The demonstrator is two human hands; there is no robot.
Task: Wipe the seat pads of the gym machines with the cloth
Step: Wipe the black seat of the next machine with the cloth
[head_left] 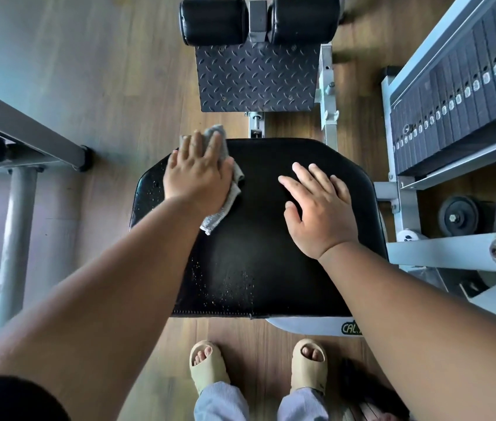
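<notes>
Under the flat left hand (197, 174) at the seat pad's (258, 253) far-left corner lies the grey cloth (223, 205), the open right hand (319, 208) bracing alongside, while specks nearer the person suggest wiping is only partly done.

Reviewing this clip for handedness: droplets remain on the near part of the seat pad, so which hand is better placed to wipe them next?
Left, probably. The left hand already presses the cloth flat on the seat pad; the right hand rests bare on it, with no cloth.
</notes>
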